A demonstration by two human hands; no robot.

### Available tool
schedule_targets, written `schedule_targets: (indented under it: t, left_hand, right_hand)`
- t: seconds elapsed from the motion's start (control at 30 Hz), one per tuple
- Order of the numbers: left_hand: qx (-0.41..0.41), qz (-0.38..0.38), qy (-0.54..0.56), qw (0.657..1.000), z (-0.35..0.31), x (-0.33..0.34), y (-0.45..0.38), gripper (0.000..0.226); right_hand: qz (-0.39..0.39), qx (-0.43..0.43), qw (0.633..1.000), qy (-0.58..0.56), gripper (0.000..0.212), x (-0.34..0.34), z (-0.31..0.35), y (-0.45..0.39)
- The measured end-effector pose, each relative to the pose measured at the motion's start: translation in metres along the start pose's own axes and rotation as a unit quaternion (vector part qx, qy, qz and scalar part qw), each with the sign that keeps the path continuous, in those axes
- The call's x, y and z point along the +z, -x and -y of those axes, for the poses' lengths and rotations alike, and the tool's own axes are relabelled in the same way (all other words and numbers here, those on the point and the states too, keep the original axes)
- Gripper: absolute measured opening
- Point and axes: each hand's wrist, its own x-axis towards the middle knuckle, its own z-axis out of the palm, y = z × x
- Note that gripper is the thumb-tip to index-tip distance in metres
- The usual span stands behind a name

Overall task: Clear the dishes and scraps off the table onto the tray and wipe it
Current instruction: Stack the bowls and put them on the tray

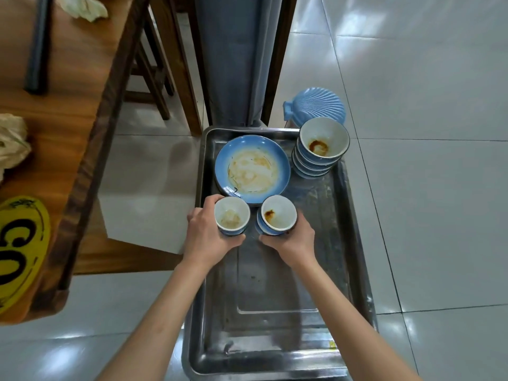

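A long metal tray (277,320) lies below me. At its far end sit a dirty blue plate (252,168) and a stack of several blue bowls (323,145). My left hand (210,235) grips a small blue cup (231,215) with pale residue inside. My right hand (291,237) grips a short stack of small cups (278,215) with a brown stain in the top one. Both sit low over the tray just in front of the plate. The wooden table (71,111) stands to the left, with crumpled napkins (12,143) on it.
A yellow number sign (19,251) lies on the table's near corner, and another crumpled napkin (85,6) and a dark bar (38,42) at its far end. A blue shell-shaped object (316,104) sits beyond the tray. Wooden chair legs (154,78) stand on the tiled floor.
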Motion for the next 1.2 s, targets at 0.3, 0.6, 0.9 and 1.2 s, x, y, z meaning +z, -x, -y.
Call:
schedule_targets:
  t: [0.3,0.6,0.9,1.2]
  left_hand:
    - [0.022,0.019,-0.054,0.998,-0.003,-0.008,0.000,0.085]
    - [0.005,0.045,-0.088,0.995,-0.006,-0.020,0.007,0.088]
    - [-0.008,0.029,-0.075,0.997,-0.014,-0.027,0.011,0.079]
    - [-0.012,0.025,-0.094,0.995,-0.016,-0.029,0.013,0.079]
  right_hand:
    - [0.049,0.009,0.998,0.024,0.072,0.003,-0.002,-0.004]
    - [0.071,-0.012,0.997,0.012,0.082,-0.010,0.012,0.008]
    - [0.076,-0.037,0.995,0.052,0.071,-0.014,0.022,0.007]
    - [0.091,-0.026,0.994,0.054,0.073,-0.016,0.021,0.006]
